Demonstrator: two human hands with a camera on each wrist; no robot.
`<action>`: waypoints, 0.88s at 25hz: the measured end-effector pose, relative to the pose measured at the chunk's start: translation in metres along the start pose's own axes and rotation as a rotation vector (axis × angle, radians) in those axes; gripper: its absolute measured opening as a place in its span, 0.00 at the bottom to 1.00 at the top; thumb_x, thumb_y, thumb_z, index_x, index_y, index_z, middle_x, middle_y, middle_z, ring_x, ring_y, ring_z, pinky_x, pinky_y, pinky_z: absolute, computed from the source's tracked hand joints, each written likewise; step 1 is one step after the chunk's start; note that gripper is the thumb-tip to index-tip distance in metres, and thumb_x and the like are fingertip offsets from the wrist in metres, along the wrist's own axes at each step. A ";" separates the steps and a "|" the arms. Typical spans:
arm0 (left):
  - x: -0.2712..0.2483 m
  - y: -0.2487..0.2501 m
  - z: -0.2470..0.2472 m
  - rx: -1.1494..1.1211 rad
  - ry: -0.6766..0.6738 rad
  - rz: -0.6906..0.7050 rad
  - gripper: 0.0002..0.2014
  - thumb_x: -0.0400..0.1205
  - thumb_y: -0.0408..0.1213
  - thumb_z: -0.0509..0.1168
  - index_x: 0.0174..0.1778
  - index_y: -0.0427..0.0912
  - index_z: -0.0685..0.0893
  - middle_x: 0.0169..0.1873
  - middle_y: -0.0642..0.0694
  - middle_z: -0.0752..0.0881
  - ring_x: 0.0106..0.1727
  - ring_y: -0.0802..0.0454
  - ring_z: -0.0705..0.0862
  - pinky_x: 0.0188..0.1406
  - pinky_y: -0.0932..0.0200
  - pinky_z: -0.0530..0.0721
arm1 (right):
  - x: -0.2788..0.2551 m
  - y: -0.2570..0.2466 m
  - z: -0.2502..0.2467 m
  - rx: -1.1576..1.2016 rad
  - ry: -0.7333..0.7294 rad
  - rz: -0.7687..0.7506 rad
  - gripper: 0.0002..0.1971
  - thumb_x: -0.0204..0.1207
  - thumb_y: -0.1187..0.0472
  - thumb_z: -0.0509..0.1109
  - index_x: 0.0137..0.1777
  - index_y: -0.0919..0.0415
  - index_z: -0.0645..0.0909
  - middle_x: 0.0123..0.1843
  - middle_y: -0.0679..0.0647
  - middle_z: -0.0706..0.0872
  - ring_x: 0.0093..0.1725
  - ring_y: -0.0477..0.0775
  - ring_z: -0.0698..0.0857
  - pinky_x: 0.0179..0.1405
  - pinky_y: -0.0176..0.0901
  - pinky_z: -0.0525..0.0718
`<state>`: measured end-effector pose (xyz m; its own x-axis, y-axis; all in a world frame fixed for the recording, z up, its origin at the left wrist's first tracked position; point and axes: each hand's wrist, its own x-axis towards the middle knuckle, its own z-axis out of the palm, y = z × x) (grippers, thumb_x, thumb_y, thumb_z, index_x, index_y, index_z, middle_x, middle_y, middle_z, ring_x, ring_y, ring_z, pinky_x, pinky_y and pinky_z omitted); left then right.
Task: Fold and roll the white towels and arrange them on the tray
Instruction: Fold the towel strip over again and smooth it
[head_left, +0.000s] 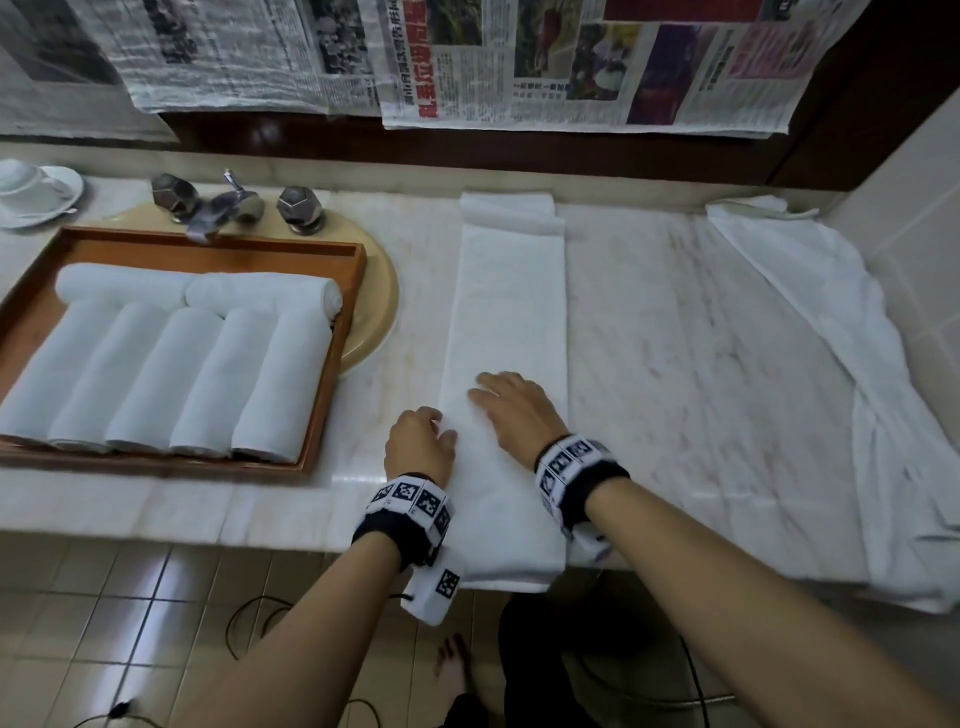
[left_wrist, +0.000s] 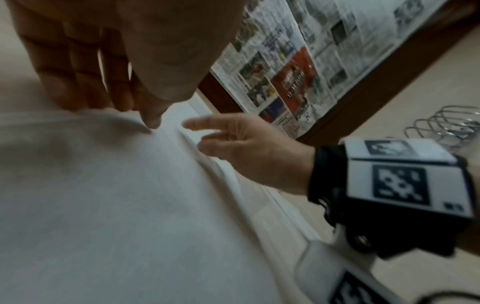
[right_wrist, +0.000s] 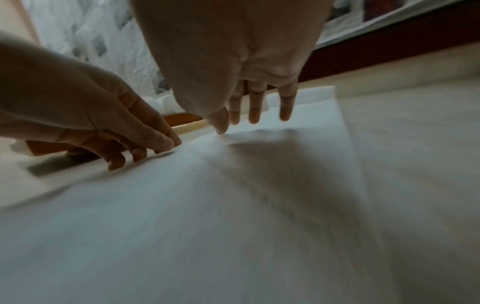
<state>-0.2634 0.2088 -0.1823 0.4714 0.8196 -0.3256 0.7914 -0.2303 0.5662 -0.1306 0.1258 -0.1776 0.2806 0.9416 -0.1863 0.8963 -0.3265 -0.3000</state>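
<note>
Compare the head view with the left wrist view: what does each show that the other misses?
Head only: the wooden tray holding seven rolled towels, the faucet, a cup and saucer, and a loose towel lying at right.
Left wrist only: a wire rack by the wall.
Both: the left hand and right hand on the folded towel strip, plus newspapers behind.

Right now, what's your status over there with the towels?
Both hands flat on the folded towel strip: left hand at its left edge, right hand on top. Seven rolled towels on the wooden tray. Unfolded towel waiting right. Nothing blocking.
</note>
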 end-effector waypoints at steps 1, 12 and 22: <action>0.002 0.001 0.001 -0.006 -0.001 -0.035 0.16 0.80 0.38 0.69 0.64 0.43 0.83 0.56 0.45 0.84 0.58 0.45 0.82 0.54 0.54 0.78 | 0.014 -0.001 -0.005 -0.035 -0.025 -0.072 0.27 0.78 0.75 0.60 0.76 0.58 0.74 0.82 0.57 0.66 0.79 0.61 0.64 0.72 0.59 0.67; 0.011 0.004 0.001 -0.077 -0.006 -0.130 0.13 0.76 0.33 0.72 0.56 0.44 0.85 0.48 0.47 0.88 0.53 0.45 0.84 0.52 0.54 0.80 | 0.084 -0.010 -0.034 -0.550 -0.180 -0.387 0.12 0.84 0.67 0.57 0.60 0.56 0.79 0.63 0.52 0.79 0.69 0.57 0.71 0.63 0.53 0.71; 0.011 0.010 0.007 -0.033 -0.003 -0.194 0.08 0.81 0.42 0.64 0.44 0.40 0.80 0.44 0.41 0.85 0.45 0.40 0.81 0.41 0.55 0.77 | 0.112 -0.010 -0.051 -0.695 -0.287 -0.402 0.11 0.87 0.63 0.54 0.59 0.51 0.78 0.52 0.46 0.80 0.68 0.56 0.71 0.73 0.84 0.49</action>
<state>-0.2474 0.2123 -0.1851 0.3127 0.8451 -0.4336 0.8543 -0.0508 0.5172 -0.0905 0.2389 -0.1473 -0.1180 0.8868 -0.4468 0.9426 0.2416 0.2306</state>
